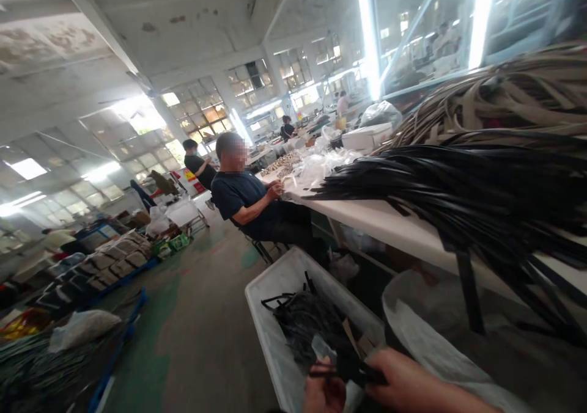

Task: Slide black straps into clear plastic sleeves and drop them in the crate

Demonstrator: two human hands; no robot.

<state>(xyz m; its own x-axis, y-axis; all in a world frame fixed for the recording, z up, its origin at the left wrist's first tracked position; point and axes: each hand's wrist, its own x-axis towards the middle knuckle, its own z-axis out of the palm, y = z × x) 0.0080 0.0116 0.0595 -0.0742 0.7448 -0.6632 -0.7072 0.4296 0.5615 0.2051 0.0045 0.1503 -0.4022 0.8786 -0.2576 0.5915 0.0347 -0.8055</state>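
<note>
At the bottom edge my left hand (pixel 323 393) and my right hand (pixel 403 383) meet over a white plastic bin (pixel 275 315). Both pinch a short black strap piece (pixel 348 370) between the fingers. My left hand is cut off by the frame and only its curled fingers show. The bin holds a tangle of black strap offcuts (pixel 307 321) and a bit of brown card. My right forearm runs off to the lower right.
A white worktable (pixel 394 223) on the right carries a big pile of black straps (pixel 463 187) and beige straps (pixel 504 95). A seated person (pixel 257 199) works at its far end; others stand beyond. Stacked goods on blue pallets (pixel 105 266) line the left aisle.
</note>
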